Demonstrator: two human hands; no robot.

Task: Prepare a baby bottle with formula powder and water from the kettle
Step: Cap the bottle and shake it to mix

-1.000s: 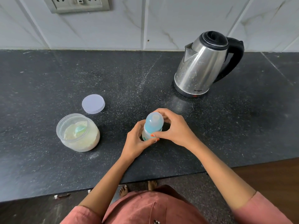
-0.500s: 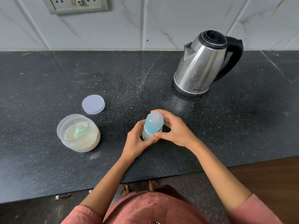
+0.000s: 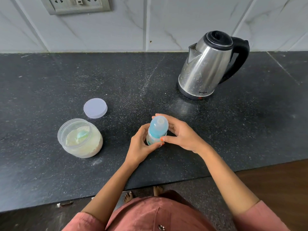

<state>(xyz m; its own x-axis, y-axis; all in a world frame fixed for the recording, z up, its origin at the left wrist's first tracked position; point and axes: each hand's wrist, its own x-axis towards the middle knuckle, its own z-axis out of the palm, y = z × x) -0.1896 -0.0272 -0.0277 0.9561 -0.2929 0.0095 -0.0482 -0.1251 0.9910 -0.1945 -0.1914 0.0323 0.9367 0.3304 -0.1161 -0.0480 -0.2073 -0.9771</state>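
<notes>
So right at the front of the counter (image 3: 233,130), the baby bottle (image 3: 157,129) stands upright. The left hand (image 3: 141,145) is wrapped around its lower body and the right hand (image 3: 181,135) has its fingers curled round the cap (image 3: 159,122). Looks like a twist, on or off, can't say which. Can't tell what's inside either.

Off to the left, the formula jar (image 3: 81,140) sits open with the scoop (image 3: 82,134) in the powder, and its lid (image 3: 95,108) lies just behind it. The kettle (image 3: 205,67) is back right, well apart, with nothing between it and the bottle. Wall socket (image 3: 75,4) is up top.
</notes>
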